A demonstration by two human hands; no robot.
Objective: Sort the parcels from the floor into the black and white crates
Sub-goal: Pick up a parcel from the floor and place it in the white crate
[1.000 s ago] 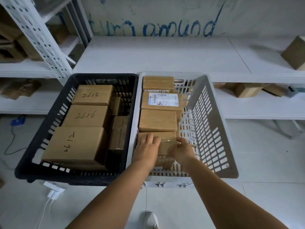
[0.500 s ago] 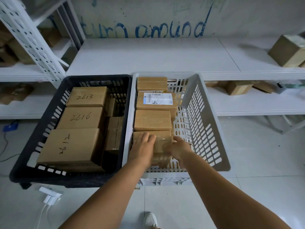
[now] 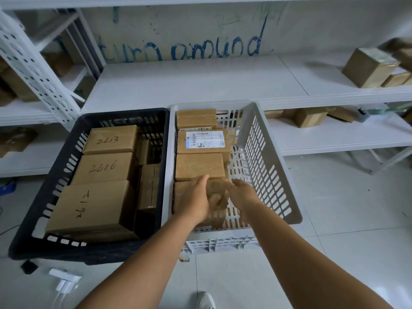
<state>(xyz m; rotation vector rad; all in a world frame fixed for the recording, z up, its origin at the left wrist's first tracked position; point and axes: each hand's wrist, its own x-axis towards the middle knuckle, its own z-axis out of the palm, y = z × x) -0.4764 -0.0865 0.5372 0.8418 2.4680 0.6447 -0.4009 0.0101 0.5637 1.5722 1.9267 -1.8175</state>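
Both hands reach into the white slotted plastic crate (image 3: 263, 157) at centre frame. The left hand (image 3: 196, 198) lies on the nearest brown cardboard parcel (image 3: 215, 206), fingers fairly straight, thumb against its side. The right hand (image 3: 242, 194) sits at the parcel's right edge; its fingers are hidden, so its grip cannot be told. The black slotted plastic crate (image 3: 40, 197), lower left, holds more brown parcels.
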